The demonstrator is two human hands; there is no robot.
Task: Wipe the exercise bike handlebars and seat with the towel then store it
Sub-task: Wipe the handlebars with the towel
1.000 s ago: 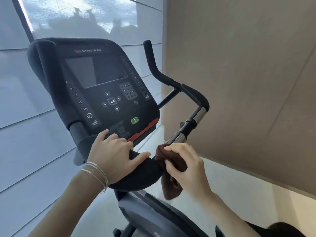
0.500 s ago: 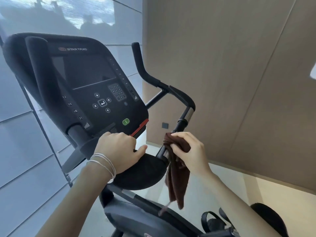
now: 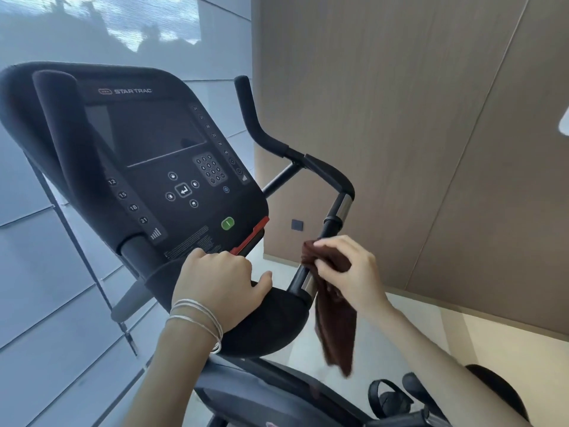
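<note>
A dark brown towel [image 3: 335, 328] hangs from my right hand [image 3: 348, 269], which presses it around the lower part of the bike's right handlebar [image 3: 334, 217], a black bar with silver sensor sections. The bar curves up to a black foam grip [image 3: 255, 124]. My left hand [image 3: 221, 285], with thin bracelets at the wrist, grips the padded black rest [image 3: 277, 322] below the console [image 3: 147, 155]. The seat is out of view.
A tan panelled wall [image 3: 431, 118] stands close on the right, and a glazed wall [image 3: 46, 272] on the left. The bike's frame [image 3: 261, 392] and a strapped pedal [image 3: 388, 399] lie below. Pale floor [image 3: 462, 334] shows at the lower right.
My right hand has slid the towel up the handlebar from its base, and more of the towel now hangs loose. The left hand keeps its hold. The view has swung right and down.
</note>
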